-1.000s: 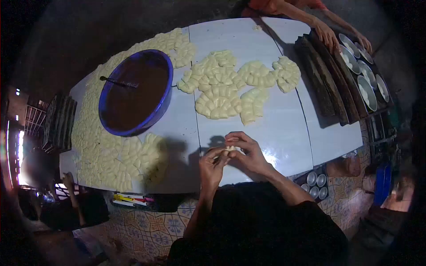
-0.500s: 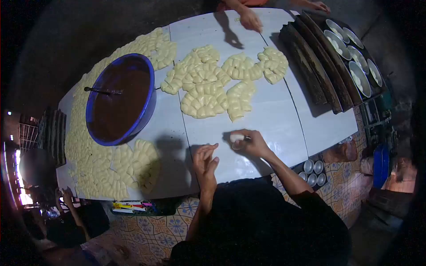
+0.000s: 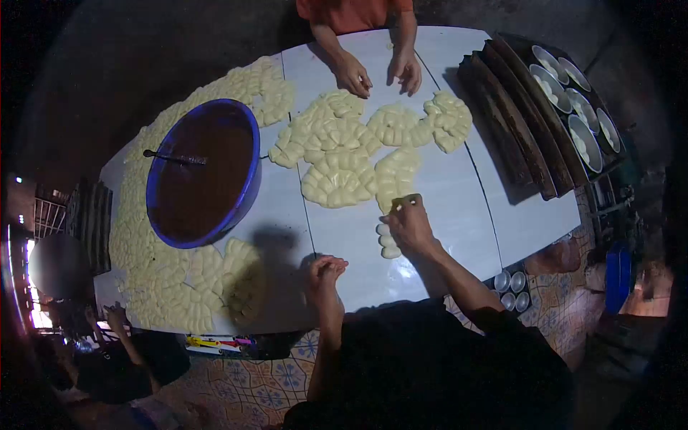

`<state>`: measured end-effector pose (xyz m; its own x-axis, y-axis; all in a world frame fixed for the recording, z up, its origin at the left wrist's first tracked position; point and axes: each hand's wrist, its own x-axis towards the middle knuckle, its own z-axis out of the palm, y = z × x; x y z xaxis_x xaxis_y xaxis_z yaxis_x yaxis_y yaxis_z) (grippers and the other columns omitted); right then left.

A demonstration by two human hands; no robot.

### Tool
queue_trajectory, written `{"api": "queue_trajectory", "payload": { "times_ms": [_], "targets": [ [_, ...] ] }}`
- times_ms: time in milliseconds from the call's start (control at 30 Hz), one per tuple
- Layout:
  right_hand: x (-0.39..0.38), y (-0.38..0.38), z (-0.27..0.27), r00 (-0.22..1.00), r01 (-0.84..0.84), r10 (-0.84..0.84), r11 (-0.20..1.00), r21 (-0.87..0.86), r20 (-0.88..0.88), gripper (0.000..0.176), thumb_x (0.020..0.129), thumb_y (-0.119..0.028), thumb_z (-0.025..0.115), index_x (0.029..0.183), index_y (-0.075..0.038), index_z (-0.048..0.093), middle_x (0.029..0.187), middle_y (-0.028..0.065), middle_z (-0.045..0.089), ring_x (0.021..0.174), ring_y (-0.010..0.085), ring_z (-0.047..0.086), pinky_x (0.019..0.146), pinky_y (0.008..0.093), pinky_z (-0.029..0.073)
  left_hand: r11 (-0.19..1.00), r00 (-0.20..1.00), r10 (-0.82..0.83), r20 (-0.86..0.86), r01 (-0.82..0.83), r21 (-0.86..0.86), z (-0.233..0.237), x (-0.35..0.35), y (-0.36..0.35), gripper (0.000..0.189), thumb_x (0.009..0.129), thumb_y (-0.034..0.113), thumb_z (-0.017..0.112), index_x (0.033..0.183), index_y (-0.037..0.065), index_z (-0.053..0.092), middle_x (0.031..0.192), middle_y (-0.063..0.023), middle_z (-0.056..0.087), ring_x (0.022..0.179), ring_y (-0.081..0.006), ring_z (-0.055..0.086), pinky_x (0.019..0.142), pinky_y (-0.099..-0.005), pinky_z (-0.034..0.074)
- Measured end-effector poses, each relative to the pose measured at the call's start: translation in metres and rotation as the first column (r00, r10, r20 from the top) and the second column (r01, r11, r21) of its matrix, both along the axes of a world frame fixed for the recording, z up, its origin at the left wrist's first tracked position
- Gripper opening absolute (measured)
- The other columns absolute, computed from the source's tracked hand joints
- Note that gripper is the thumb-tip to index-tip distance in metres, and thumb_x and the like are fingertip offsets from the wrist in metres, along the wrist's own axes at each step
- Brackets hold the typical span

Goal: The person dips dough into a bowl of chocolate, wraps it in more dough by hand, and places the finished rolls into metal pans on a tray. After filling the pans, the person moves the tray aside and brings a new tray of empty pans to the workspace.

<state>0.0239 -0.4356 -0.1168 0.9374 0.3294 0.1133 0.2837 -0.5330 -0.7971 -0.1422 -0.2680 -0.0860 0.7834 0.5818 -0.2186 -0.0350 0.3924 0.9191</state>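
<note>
Several small dough pieces (image 3: 388, 241) lie in a short column on the white table, just left of my right hand (image 3: 411, 223). That hand is at the lower end of a curved dough cluster (image 3: 396, 175), its fingers bent together; what they hold, if anything, is hidden. My left hand (image 3: 327, 275) is raised over the table's near edge with its fingers curled in, and their contents cannot be made out. Another dough cluster (image 3: 338, 179) sits farther left, with more dough beyond it.
A blue basin (image 3: 251, 188) of brown filling holds a utensil (image 3: 175, 157). Dough covers the table's left side. Dark curved trays (image 3: 512, 118) and metal molds (image 3: 585, 143) stand at right. Across the table is a person in orange (image 3: 356, 16); others are at lower left.
My right hand has moved forward to the dough cluster, and small pieces now show beside it. My left hand's fingers have curled in. The person opposite has both hands over the table.
</note>
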Motion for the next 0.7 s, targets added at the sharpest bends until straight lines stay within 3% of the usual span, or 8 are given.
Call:
{"api": "queue_trajectory", "payload": {
  "times_ms": [33, 167, 300, 400, 467, 533, 567, 700],
  "targets": [
    [0.003, 0.006, 0.000, 0.996, 0.047, -0.039, 0.994, -0.094, 0.086, 0.023, 0.081, -0.008, 0.061, 0.102, 0.003, 0.056, 0.103, 0.0231, 0.048, 0.078, 0.0354, 0.058, 0.064, 0.0439, 0.050, 0.994, 0.994, -0.097, -0.043, 0.098, 0.040, 0.008, 0.000, -0.001, 0.025, 0.092, 0.016, 0.051, 0.111, -0.001, 0.051, 0.102, -0.0128, 0.057, 0.098, -0.0258, 0.060, 0.091, -0.0381, 0.049],
    [0.000, 0.039, 0.010, 0.995, 0.065, -0.063, 0.997, 0.034, -0.076, 0.014, 0.072, -0.007, 0.064, 0.078, 0.003, 0.059, 0.086, 0.0243, 0.055, 0.082, 0.0379, 0.057, 0.072, 0.0428, 0.046, 0.999, 0.998, -0.022, 0.067, 0.024, -0.021, 0.004, 0.012, -0.013, 0.021, 0.087, 0.012, 0.065, 0.101, -0.004, 0.064, 0.084, -0.0081, 0.066, 0.079, -0.0177, 0.065, 0.067, -0.0281, 0.054],
    [-0.058, 0.033, 0.082, 0.972, -0.178, 0.216, 0.932, 0.317, -0.091, 0.016, 0.070, -0.007, 0.069, 0.081, -0.003, 0.059, 0.090, 0.0104, 0.057, 0.086, 0.0238, 0.058, 0.074, 0.0312, 0.046, 0.994, 0.993, 0.103, -0.061, -0.104, -0.013, 0.001, 0.005, -0.007, 0.025, 0.092, 0.014, 0.053, 0.111, -0.002, 0.057, 0.099, -0.0116, 0.061, 0.098, -0.0216, 0.058, 0.090, -0.0365, 0.044],
    [-0.082, 0.028, 0.126, 0.892, -0.305, 0.433, 0.789, 0.534, -0.131, 0.017, 0.073, -0.004, 0.073, 0.084, -0.003, 0.059, 0.103, 0.0085, 0.052, 0.101, 0.0199, 0.055, 0.082, 0.0289, 0.046, 0.988, 0.986, 0.032, 0.164, -0.007, -0.152, 0.023, -0.001, -0.001, 0.030, 0.094, 0.019, 0.049, 0.114, -0.002, 0.057, 0.109, -0.0120, 0.059, 0.106, -0.0223, 0.055, 0.096, -0.0370, 0.040],
    [-0.087, 0.031, 0.122, 0.832, -0.305, 0.530, 0.683, 0.663, -0.164, 0.019, 0.077, -0.001, 0.073, 0.092, -0.002, 0.060, 0.117, 0.0099, 0.046, 0.109, 0.0195, 0.050, 0.091, 0.0284, 0.043, 0.998, 0.988, -0.034, 0.153, 0.041, -0.039, 0.030, -0.003, -0.001, 0.033, 0.097, 0.021, 0.045, 0.116, -0.003, 0.056, 0.116, -0.0115, 0.056, 0.111, -0.0199, 0.051, 0.098, -0.0343, 0.038],
    [-0.083, 0.038, 0.108, 0.850, -0.242, 0.498, 0.659, 0.712, -0.171, 0.017, 0.077, -0.004, 0.072, 0.090, -0.003, 0.060, 0.111, 0.0086, 0.052, 0.107, 0.0174, 0.053, 0.085, 0.0285, 0.045, 0.988, 0.980, -0.106, 0.171, 0.083, 0.132, 0.044, -0.003, -0.010, 0.033, 0.097, 0.020, 0.045, 0.116, -0.005, 0.056, 0.119, -0.0116, 0.054, 0.112, -0.0187, 0.050, 0.098, -0.0325, 0.037],
    [-0.088, 0.040, 0.122, 0.864, -0.164, 0.440, 0.707, 0.688, -0.246, 0.013, 0.081, -0.003, 0.067, 0.093, -0.002, 0.063, 0.111, 0.0097, 0.053, 0.098, 0.0164, 0.055, 0.079, 0.0267, 0.046, 0.945, 0.984, -0.069, 0.165, 0.011, 0.327, 0.050, -0.002, -0.015, 0.027, 0.094, 0.016, 0.053, 0.109, -0.006, 0.060, 0.112, -0.0101, 0.059, 0.102, -0.0132, 0.053, 0.087, -0.0269, 0.041],
    [-0.084, 0.049, 0.098, 0.907, -0.300, 0.396, 0.847, 0.438, -0.144, 0.020, 0.088, -0.012, 0.060, 0.103, 0.000, 0.066, 0.109, 0.0097, 0.053, 0.086, 0.0148, 0.053, 0.069, 0.0281, 0.045, 0.970, 0.994, 0.093, 0.052, -0.103, 0.222, 0.041, -0.006, -0.024, 0.014, 0.086, 0.007, 0.066, 0.094, -0.004, 0.067, 0.086, -0.0018, 0.065, 0.076, -0.0050, 0.054, 0.066, -0.0198, 0.041]
  ]
}}
